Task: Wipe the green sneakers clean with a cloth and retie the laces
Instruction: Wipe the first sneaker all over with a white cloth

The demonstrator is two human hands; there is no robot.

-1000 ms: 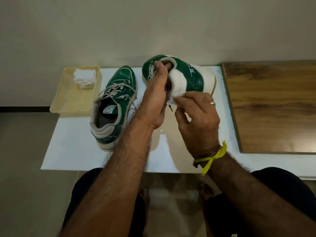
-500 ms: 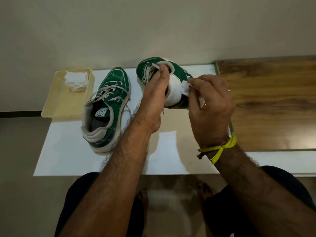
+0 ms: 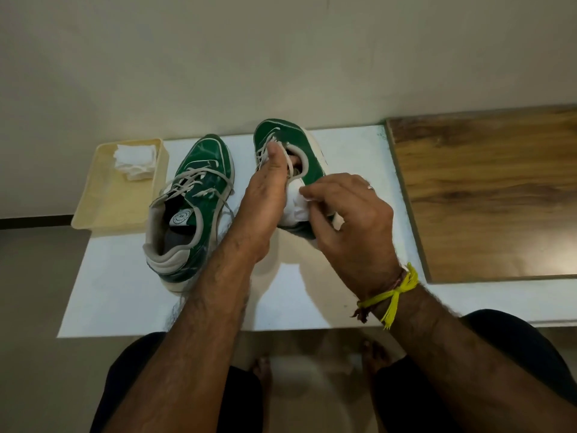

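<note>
Two green sneakers with pale laces are on the white table (image 3: 125, 295). The left sneaker (image 3: 193, 207) lies flat with its laces loose. My left hand (image 3: 265, 195) grips the right sneaker (image 3: 290, 142) at its collar, thumb over the tongue, and holds it raised and tilted. My right hand (image 3: 346, 220) pinches a white cloth (image 3: 298, 204) and presses it against the white heel of that sneaker. Much of the heel is hidden behind my hands.
A cream tray (image 3: 106, 201) at the table's left end holds folded white cloths (image 3: 135, 160). A wooden panel (image 3: 487, 195) covers the table's right part. A plain wall runs right behind the table. My knees and bare feet are below the front edge.
The right sneaker has turned so its toe points away and its side faces less towards me. My right hand with the cloth moved from the shoe's side down to the heel.
</note>
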